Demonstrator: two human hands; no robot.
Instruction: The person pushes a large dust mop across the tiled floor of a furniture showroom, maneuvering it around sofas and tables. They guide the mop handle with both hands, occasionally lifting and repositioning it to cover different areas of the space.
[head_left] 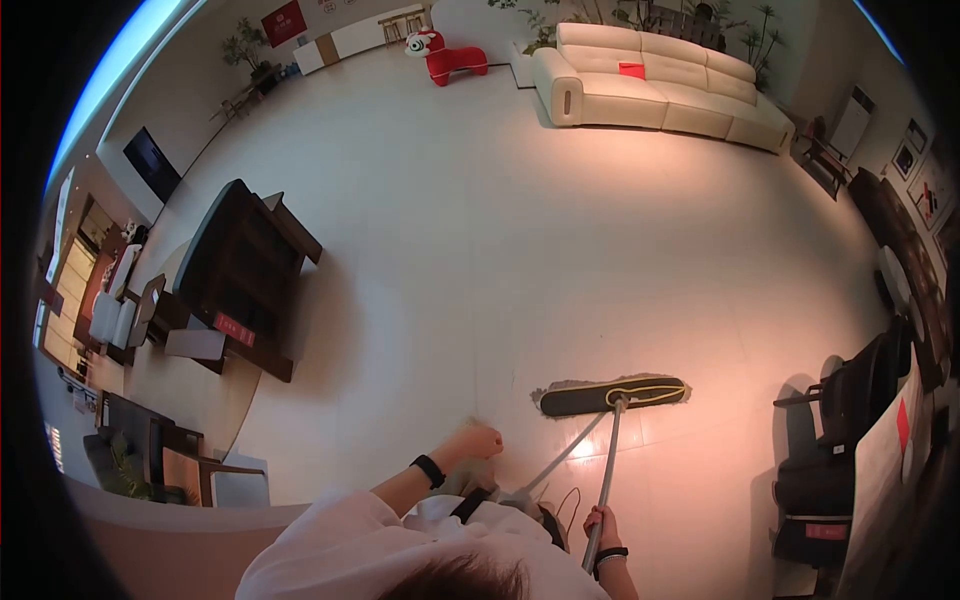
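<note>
My right hand (pixel 603 526) is wrapped round the grey handle (pixel 609 465) of a wide dust mop. The mop's dark, flat head (pixel 572 400), with a yellow strap and a grey fringe, lies on the pale floor (pixel 440 260) ahead of me. My left hand (pixel 476 441) hangs in front of my body, left of the handle and apart from it, with curled fingers and nothing visible in them. Both wrists carry black bands.
A cream sofa (pixel 650 95) and a red lion-like figure (pixel 455 62) stand at the back. A dark wooden armchair (pixel 245 270) is at the left. Dark chairs (pixel 855 400) and a pale table (pixel 880 470) line the right side.
</note>
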